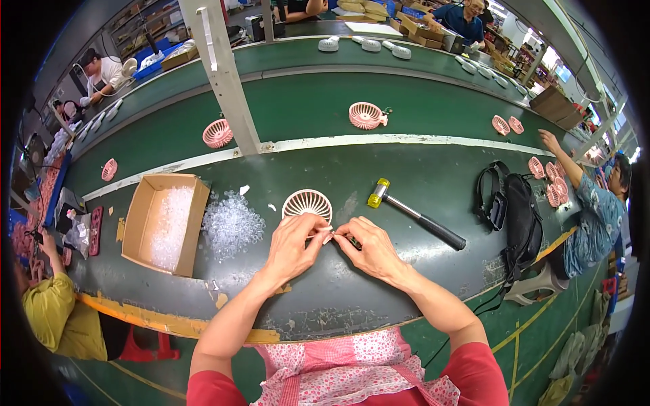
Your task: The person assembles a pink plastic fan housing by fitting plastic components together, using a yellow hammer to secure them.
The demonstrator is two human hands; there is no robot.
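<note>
A round, slatted pink fan housing [307, 202] lies on the dark workbench in front of me, its narrow end toward my body. The fingers of my left hand [296, 245] are closed on that narrow end and cover part of it. Close beside it on the right, my right hand [374, 251] is pinched, with fingertips almost meeting the left ones. Something small and dark green shows at the right fingertips, too small to name. To the right lies a mallet [421, 215] with a yellow head and black grip.
Left of my hands, clear plastic rings [233, 225] lie heaped beside a cardboard box [191, 233] of small clear parts. A black bag [520, 220] rests on the right. Pink housings [366, 116] lie on the green conveyor [298, 101] beyond a metal post [229, 81]. Co-workers sit at both sides.
</note>
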